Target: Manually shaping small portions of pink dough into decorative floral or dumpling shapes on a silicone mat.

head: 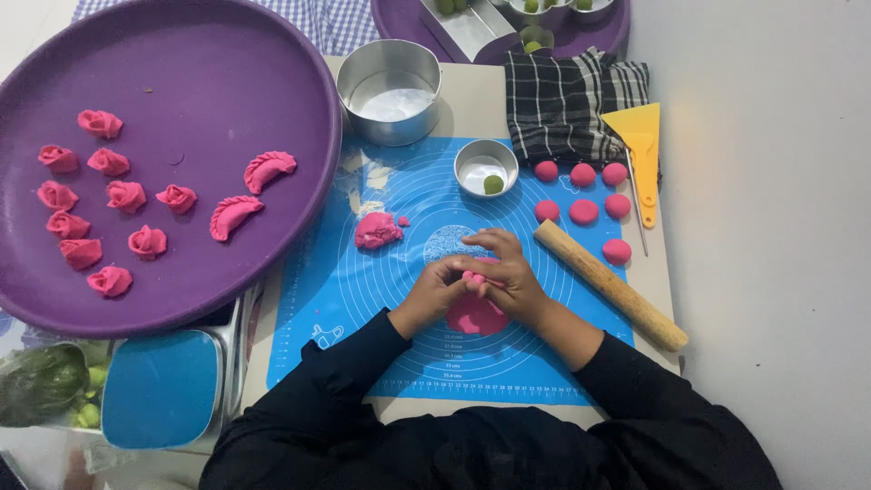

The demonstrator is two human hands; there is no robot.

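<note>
We see a flat piece of pink dough [475,315] on the blue mat [363,290]; the left hand [434,290] and right hand [501,272] both pinch its upper edge; a dough lump [377,230] lies just beyond; a rolling pin [610,285] rests to the right, near pink balls [582,192]; shaped pieces [107,204] sit on the purple tray [181,54].

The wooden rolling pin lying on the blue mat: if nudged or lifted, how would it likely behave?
The wooden rolling pin looks like a plain smooth cylinder, so a sideways nudge would probably roll it. It seems rigid, so it should lift without bending. It lies diagonally near the table edge, so rolling off seems possible.
</note>
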